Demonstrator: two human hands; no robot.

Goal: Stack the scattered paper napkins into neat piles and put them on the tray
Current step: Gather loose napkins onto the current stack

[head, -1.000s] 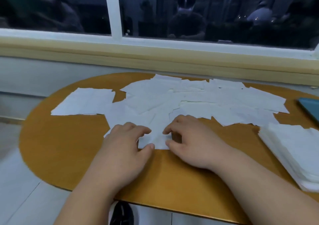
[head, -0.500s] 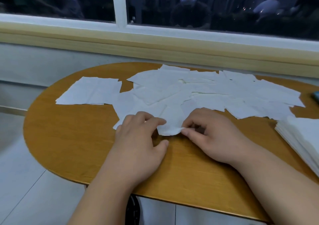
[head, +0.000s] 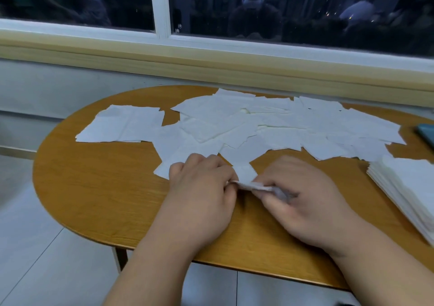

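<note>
1. at the near edge of the wooden desk (head: 105, 188), a person's left hand (head: 202, 188) and right hand (head: 303, 197) pinch the front edge of one white napkin (head: 246, 176) between thumb and fingertips. both hands are curled and sit close together.
2. a second ago the same hands lay on that napkin, fingers pressing it to the desk. half a second ago the fingertips had closed on its edge. now the edge is raised clear of the wood, while the napkin's far part rests among the others.
3. the scattered napkins (head: 234, 122) lie overlapping across the middle and back of the desk, apparently unmoved. a squared pile (head: 404, 188) sits at the right edge, well apart from the hands.
4. the lift suggests one sheet has been worked free and is ready to go to the pile. with so many sheets spread out, most of the job seems left to do.
5. a blue object (head: 426, 133) shows at the far right. whether it is the tray cannot be told, nor whether the pile rests on one.
</note>
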